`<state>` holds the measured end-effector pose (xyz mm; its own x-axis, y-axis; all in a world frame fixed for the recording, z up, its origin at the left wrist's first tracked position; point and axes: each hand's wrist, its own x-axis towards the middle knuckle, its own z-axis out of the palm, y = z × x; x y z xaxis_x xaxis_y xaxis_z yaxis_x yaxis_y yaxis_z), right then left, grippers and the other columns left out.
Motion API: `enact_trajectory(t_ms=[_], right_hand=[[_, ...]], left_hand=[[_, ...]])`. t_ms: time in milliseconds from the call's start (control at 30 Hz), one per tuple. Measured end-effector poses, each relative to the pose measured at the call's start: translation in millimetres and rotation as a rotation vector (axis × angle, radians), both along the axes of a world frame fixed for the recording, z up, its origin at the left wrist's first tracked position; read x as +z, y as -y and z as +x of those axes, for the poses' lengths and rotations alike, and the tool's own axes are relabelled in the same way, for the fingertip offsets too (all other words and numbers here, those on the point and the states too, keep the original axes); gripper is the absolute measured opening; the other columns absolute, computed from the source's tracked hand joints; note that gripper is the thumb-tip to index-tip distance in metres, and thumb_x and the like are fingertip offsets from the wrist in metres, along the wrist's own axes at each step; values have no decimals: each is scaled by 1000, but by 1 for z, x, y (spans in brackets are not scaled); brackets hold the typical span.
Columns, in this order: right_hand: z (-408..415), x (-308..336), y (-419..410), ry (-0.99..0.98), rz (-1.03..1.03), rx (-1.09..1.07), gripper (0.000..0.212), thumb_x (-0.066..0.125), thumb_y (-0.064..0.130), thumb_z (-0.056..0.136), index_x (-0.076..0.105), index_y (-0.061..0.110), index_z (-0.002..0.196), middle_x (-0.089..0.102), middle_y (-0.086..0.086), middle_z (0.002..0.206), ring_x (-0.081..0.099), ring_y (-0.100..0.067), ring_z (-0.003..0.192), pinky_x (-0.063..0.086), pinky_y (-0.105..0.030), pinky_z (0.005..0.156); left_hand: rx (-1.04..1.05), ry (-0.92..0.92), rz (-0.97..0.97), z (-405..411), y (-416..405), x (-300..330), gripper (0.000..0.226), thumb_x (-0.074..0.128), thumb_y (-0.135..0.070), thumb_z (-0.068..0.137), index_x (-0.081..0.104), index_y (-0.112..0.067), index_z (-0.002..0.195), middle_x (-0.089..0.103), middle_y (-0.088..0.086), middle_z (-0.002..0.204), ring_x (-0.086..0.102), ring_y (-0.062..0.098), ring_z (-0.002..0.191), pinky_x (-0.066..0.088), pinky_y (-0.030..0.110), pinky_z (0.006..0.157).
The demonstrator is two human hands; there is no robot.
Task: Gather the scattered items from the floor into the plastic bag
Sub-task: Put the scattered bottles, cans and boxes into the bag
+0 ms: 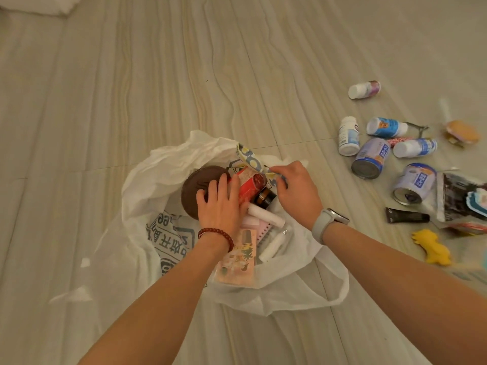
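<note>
At frame centre, left hand (220, 204) flat, right hand (295, 189) pinching a wrapper (250, 158) over the part-filled plastic bag (147, 185); cans and bottles (369, 159) remain right.

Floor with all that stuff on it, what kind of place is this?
Probably a room in a home: a smooth tiled floor strewn with small bottles, drink cans and a yellow toy.

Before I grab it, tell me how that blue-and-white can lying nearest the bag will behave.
The can lies on its side on the smooth floor, so a nudge will probably roll it. Its metal wall looks rigid, so a firm grip should hold. It may bump the white bottle close beside it.
</note>
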<state>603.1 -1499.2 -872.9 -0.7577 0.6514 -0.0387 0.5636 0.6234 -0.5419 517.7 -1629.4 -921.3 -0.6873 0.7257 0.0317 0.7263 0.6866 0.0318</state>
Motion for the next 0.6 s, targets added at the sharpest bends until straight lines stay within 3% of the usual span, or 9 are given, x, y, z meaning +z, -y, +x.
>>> enact_trajectory(t_ms=[100,200,300,367,533,600], right_hand=[[6,1,0,164,100,141,42,44,12,90,45,16,131,47,-14,126,49,-31,111,40,-42,92],[16,14,-4,251,129,212,49,41,16,92,31,17,140,38,-10,141,38,-29,126,32,-39,103],[40,35,-10,271,110,273,50,41,14,92,30,15,140,35,-9,145,32,-26,133,28,-37,108],[68,45,-18,251,81,272,47,42,13,91,35,13,138,38,-11,142,35,-27,131,33,-40,108],[179,36,-62,264,57,23,44,40,17,88,45,8,130,47,-15,132,45,-30,122,39,-38,100],[223,17,-81,321,63,-157,43,49,13,87,45,3,129,48,-20,131,45,-35,121,39,-39,100]], left_hand=[[-26,40,15,1,9,4,57,61,-46,73,54,-14,119,62,10,118,62,28,98,50,43,77],[-57,102,210,5,8,33,48,69,-30,72,56,-14,115,62,13,115,61,33,99,47,48,82],[-140,108,354,14,-9,69,32,54,-27,78,56,-19,109,62,8,110,58,28,100,46,44,85],[-222,139,386,28,-31,87,34,41,-31,78,57,-17,105,63,6,104,54,24,100,47,42,82],[-492,265,257,85,-95,94,43,34,-34,76,59,-15,105,64,7,103,61,30,95,50,42,74],[-600,321,120,112,-119,84,45,33,-33,83,52,-14,119,55,8,119,53,31,110,45,41,85]])
